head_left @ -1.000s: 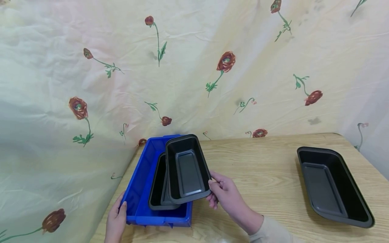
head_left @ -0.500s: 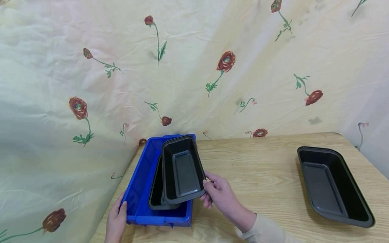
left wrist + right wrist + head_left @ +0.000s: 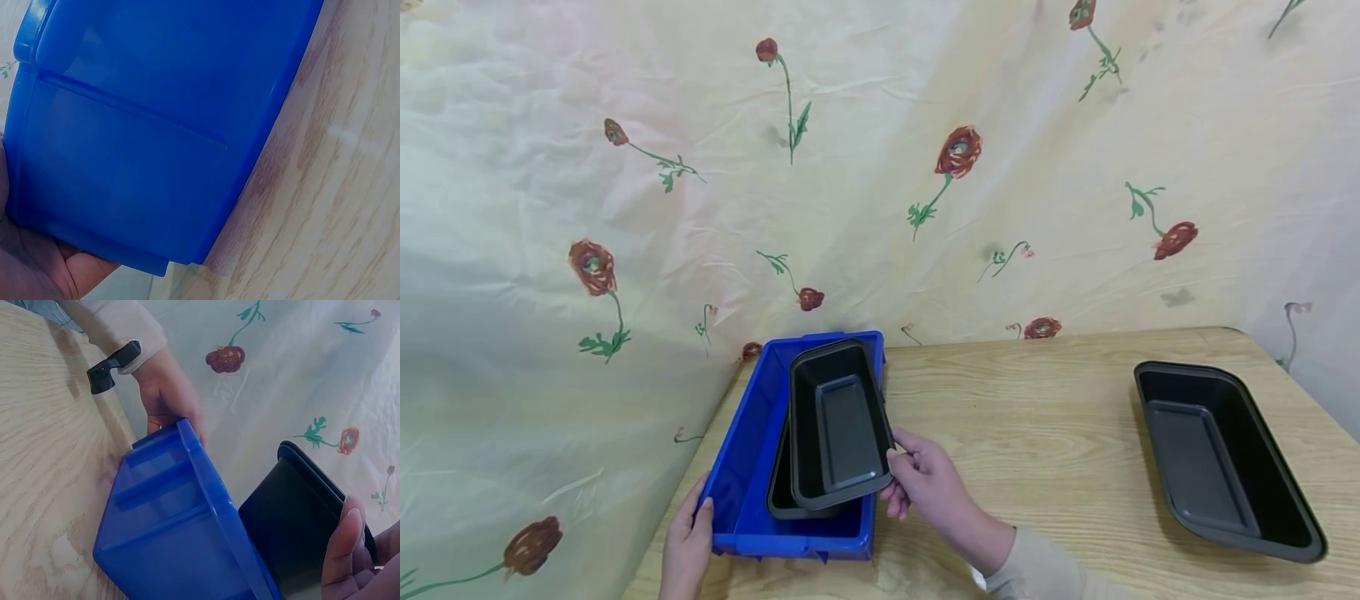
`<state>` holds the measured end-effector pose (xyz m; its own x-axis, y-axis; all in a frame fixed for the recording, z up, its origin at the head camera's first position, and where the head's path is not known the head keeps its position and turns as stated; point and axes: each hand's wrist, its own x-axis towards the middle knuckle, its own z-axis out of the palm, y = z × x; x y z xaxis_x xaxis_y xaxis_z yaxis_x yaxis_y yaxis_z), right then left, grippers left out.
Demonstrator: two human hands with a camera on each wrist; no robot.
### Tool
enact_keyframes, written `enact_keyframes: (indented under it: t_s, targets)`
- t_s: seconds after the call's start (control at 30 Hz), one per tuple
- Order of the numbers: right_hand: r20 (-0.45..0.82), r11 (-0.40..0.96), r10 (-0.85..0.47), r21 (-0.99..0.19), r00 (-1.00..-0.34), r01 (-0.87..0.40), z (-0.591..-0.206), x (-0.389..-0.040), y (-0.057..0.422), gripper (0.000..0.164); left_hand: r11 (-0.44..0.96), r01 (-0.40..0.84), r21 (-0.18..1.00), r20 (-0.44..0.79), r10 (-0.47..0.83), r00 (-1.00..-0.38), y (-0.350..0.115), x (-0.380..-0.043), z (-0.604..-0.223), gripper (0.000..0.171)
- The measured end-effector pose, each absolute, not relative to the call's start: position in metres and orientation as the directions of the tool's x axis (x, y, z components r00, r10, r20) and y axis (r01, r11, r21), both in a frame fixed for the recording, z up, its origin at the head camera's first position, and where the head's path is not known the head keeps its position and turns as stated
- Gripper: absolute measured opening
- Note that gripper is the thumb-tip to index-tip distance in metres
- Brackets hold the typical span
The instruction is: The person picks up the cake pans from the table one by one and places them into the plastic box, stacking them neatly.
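Carefully straighten the black rectangular metal pan point(image 3: 846, 429) the right hand point(image 3: 931, 482) pinches; left hand point(image 3: 687, 542) grips the blue plastic bin point(image 3: 771, 545).

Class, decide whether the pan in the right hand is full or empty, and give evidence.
Empty: the head view looks down into the pan, and its bare bottom shows, nothing lying on it.

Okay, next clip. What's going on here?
A person is handling black loaf-style pans at a blue bin. The left hand grips the blue bin near its front left corner. The right hand pinches the held pan by its near right corner, above the lower pan inside the bin; whether the two touch is unclear. A third pan sits apart, on the table to the right.
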<state>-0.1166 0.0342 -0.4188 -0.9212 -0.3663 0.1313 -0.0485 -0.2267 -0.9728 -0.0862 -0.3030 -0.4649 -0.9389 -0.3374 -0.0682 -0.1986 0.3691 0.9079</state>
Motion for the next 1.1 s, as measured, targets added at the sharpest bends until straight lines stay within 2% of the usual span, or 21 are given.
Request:
enact_keyframes:
  t_s: [1.1]
  targets:
    - [0.09,-0.231,-0.39,-0.973,-0.916,0.003,-0.42,-0.119,0.003,0.059,0.37,-0.2,0.907,-0.062,-0.352,-0.934,-0.304,-0.087,-0.466,0.05]
